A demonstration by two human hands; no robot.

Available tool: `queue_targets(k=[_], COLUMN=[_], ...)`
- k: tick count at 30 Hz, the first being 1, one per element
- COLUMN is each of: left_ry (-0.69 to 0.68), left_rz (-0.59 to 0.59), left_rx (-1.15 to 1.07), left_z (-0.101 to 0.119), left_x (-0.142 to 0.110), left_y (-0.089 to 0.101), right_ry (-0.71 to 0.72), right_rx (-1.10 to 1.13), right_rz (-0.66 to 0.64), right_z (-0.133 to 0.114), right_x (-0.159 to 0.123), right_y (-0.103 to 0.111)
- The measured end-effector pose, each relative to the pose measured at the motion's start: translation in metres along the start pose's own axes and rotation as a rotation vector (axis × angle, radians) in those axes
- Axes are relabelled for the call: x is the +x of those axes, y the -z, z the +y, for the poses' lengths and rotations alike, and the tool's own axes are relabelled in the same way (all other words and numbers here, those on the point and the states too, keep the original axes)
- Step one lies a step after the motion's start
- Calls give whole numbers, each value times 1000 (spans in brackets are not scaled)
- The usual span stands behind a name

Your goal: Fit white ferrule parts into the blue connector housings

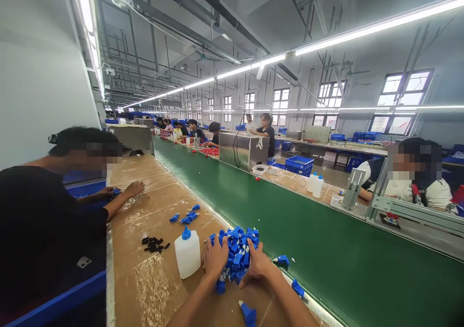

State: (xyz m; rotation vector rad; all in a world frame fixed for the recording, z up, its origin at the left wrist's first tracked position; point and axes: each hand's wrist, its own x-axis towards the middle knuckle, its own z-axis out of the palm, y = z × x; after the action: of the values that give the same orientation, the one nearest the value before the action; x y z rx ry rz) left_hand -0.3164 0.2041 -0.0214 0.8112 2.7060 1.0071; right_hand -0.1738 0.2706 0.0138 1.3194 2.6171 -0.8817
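Observation:
A heap of blue plastic parts with small white pieces (237,254) lies at the table's edge beside the conveyor. My left hand (216,257) cups the heap's left side, fingers spread. On the right side my right hand (257,264) presses against the same parts, thumb and fingers apart. A white bottle with a blue cap (187,253) stands upright just left of my left hand. One loose blue part (248,313) rests in front of my wrists, and others (282,260) lie by my right forearm at the belt's edge.
The green conveyor belt (290,235) runs along the right. Small black pieces (154,244) and scattered white bits (154,288) lie on the brown tabletop. At left a co-worker in black (43,220) handles a blue part. Across the belt sits another person beside a metal fixture (353,189).

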Motion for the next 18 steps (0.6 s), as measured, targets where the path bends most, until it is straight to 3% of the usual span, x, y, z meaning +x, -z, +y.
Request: queue_targets(k=[10, 18], left_ry=[27, 27], left_rz=[161, 230], left_rx=[30, 32], left_z=[2, 9], left_x=[28, 37], left_y=[1, 8], right_ry=[18, 86], right_rx=[-41, -14], right_rz=[11, 54], right_z=[-35, -67], right_x=[41, 66], right_y=[-3, -21])
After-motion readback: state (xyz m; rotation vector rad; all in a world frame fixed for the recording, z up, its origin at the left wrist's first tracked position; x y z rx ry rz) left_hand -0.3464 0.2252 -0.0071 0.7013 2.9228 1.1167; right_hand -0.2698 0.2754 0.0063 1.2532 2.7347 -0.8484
